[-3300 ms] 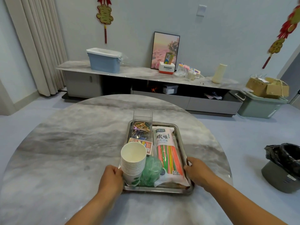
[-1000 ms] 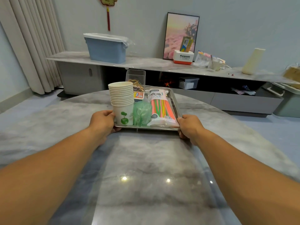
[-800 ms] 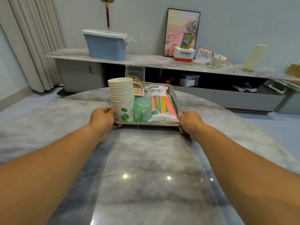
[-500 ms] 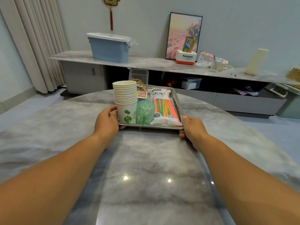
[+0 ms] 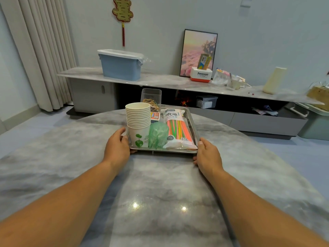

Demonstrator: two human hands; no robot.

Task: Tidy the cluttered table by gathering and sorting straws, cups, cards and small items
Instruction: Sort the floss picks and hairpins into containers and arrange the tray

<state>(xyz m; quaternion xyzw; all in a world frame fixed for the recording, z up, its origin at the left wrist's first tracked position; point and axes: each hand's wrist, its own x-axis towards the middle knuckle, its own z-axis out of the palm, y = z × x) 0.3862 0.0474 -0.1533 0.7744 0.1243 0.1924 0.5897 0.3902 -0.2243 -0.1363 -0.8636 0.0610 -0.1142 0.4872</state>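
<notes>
Grey marble-patterned round table (image 5: 71, 166) fills the lower view, its far curved edge just beyond a steel tray (image 5: 193, 129) that sits toward that far side, with bare tabletop to the left, right and near side of it. Both hands are apart, one at each near corner: the left hand (image 5: 116, 148) grips the tray's left rim beside the stack of paper cups (image 5: 138, 122), and the right hand (image 5: 208, 155) grips the right rim, thumb on top. On the tray, the cup stack stands at the near left; a green plastic bag (image 5: 158, 134) touches it, and a pack of coloured straws (image 5: 176, 129) lies along the right side, marked "40" near its lower end, with Chinese characters at the top. Behind the cups a small card box (image 5: 155, 116) is half hidden, its print unreadable, and a clear container of rubber bands (image 5: 151, 98) stands at the far end. Whether the tray rests on the table or is lifted, I cannot tell. Beyond, a low cabinet (image 5: 160, 82) carries a blue bin (image 5: 121, 65) and a box reading "Panasonic" (image 5: 201, 75).
</notes>
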